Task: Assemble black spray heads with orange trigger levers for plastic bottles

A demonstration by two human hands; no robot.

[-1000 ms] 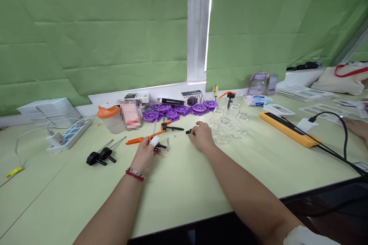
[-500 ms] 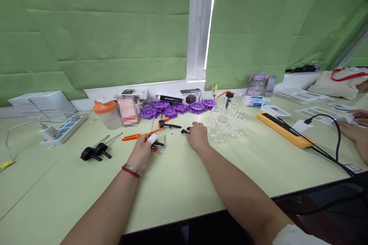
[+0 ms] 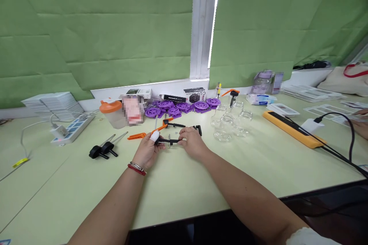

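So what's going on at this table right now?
A person sits at a pale green table and holds a thin black rod between both hands, the left hand at one end and the right hand at the other. An orange-and-black clamp piece lies just behind it, with purple wheels and small glass jars further back. Two black-knobbed screws lie off to the left. Another person's hand shows at the far right.

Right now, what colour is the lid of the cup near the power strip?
Orange; the lid shows clearly in the head view.
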